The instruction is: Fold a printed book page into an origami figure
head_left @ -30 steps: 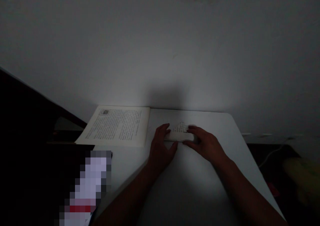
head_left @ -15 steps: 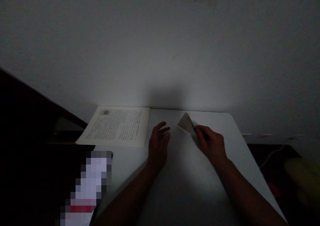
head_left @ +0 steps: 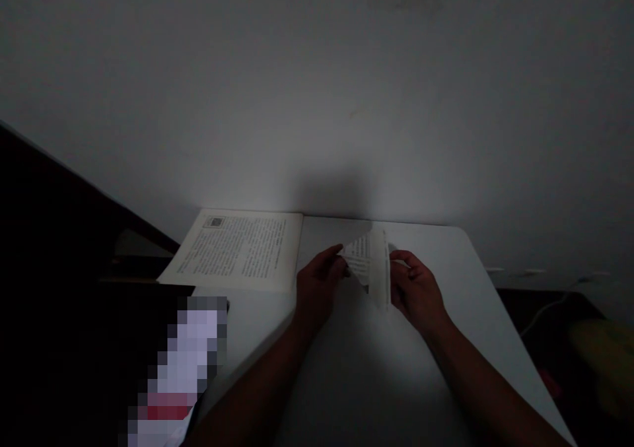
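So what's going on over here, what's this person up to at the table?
A person is handling a piece of folded, printed paper with both bare hands over a white table. The left hand pinches its pointed end, and the right hand is at the wide edge, though its exact grip is hard to see. A larger printed page lies flat to the left, near the wall.

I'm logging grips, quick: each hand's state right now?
Left hand: closed, holding folded paper by its pointed end.
Right hand: at the paper's other end; grip unclear.
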Action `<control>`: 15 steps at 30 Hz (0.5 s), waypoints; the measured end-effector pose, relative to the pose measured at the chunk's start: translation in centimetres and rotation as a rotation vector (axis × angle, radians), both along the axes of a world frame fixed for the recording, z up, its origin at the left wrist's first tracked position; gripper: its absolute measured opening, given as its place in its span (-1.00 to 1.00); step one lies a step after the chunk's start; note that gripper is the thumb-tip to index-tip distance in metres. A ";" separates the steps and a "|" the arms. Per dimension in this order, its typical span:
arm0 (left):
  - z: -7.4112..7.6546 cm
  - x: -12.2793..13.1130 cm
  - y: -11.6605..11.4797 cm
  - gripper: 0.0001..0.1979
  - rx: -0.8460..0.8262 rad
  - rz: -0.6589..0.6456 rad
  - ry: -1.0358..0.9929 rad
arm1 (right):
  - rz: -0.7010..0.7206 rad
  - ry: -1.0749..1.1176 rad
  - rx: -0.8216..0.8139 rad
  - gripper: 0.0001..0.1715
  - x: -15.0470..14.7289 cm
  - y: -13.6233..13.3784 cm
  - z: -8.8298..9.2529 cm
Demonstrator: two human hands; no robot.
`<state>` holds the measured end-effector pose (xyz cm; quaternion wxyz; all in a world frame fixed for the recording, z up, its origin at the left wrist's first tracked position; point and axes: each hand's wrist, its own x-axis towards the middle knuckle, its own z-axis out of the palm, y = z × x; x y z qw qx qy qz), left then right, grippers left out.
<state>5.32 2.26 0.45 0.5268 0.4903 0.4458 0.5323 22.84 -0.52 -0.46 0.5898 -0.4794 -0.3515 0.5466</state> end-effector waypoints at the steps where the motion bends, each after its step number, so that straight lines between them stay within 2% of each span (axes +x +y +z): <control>1: 0.2 0.0 0.0 -0.63 -0.005 0.007 -0.030 | 0.017 0.001 0.005 -0.68 -0.1 0.0 -0.1; 5: 0.7 -0.1 0.0 -0.65 -0.006 0.019 -0.099 | 0.087 -0.022 0.037 -0.71 -0.2 -0.2 -0.3; 8: 0.4 -0.3 0.1 -0.69 -0.028 0.003 -0.115 | 0.195 -0.003 0.069 -0.76 0.2 -0.3 -0.4; 11: 0.0 -0.4 0.3 -0.73 -0.052 -0.014 -0.143 | 0.404 0.071 0.105 -0.74 0.4 -0.5 -0.5; 15: 0.0 -0.4 0.4 -0.75 -0.072 -0.001 -0.120 | 0.752 0.132 0.179 -0.60 0.5 -0.7 -0.1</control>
